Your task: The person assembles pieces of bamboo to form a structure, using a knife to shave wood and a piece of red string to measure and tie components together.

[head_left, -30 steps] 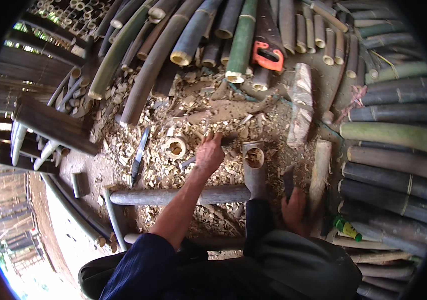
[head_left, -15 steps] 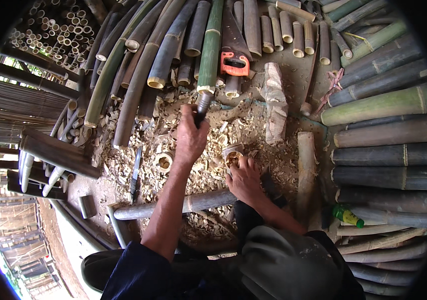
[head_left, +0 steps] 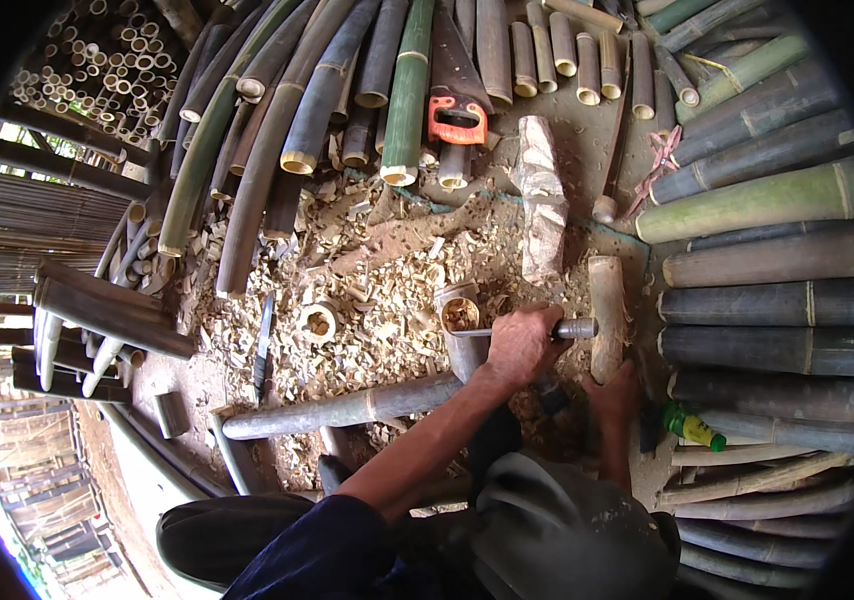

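Observation:
My left hand (head_left: 525,348) is closed round a chisel (head_left: 577,328), held sideways. Its thin blade points left, toward the mouth of a bamboo tube (head_left: 462,345) with wood chips inside. To the right, my right hand (head_left: 614,388) is closed round the lower end of a thick pale wooden club (head_left: 606,305). The chisel's handle end touches or overlaps the club; I cannot tell which. A long bamboo pole (head_left: 347,409) lies across in front of me, its right end by the tube. Left of the tube, another cut bamboo ring (head_left: 318,323) stands among shavings.
Shavings (head_left: 387,340) cover the ground. A knife (head_left: 264,345) lies at left, and an orange-handled saw (head_left: 457,120) rests among far bamboo poles. A rough wood block (head_left: 541,200) lies ahead. Bamboo stacks (head_left: 767,270) and a green bottle (head_left: 692,428) are at right.
My left hand has swung right and nearer with the chisel. My right hand has left the bamboo tube's rim and taken hold of the wooden club. The view has shifted slightly.

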`<state>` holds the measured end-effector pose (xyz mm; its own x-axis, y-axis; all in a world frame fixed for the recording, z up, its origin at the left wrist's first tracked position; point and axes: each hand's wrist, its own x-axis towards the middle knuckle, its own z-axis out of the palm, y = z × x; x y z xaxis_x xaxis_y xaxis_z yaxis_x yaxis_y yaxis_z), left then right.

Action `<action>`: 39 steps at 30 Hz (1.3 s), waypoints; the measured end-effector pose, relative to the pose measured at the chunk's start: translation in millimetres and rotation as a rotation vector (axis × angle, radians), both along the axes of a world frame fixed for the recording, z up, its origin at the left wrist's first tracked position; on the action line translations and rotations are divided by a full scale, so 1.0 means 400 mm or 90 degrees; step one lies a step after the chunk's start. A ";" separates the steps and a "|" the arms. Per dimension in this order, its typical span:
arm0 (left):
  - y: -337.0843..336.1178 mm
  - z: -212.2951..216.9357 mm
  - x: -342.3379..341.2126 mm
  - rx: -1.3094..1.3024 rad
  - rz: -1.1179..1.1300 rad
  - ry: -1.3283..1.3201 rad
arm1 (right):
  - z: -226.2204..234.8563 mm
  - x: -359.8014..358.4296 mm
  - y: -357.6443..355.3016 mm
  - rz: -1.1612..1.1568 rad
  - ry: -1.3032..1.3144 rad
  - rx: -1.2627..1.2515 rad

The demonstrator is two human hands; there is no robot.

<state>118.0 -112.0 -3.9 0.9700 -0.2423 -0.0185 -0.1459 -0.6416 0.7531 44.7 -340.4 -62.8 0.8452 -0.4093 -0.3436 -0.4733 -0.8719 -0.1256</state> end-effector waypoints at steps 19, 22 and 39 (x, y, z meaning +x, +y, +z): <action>0.031 -0.067 0.054 0.110 -0.039 0.121 | 0.300 -0.022 0.071 0.063 -0.222 0.418; 0.058 -0.068 0.030 0.085 -0.052 0.089 | 0.380 0.006 0.087 0.116 -0.125 0.516; 0.124 -0.019 -0.058 -0.064 -0.054 -0.037 | 0.380 -0.062 0.161 0.058 -0.373 0.697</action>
<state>95.0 -62.5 -11.6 0.9445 -0.3217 0.0662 -0.2424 -0.5467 0.8015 20.0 -276.1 89.3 0.9966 -0.0769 -0.0291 -0.0442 -0.2027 -0.9782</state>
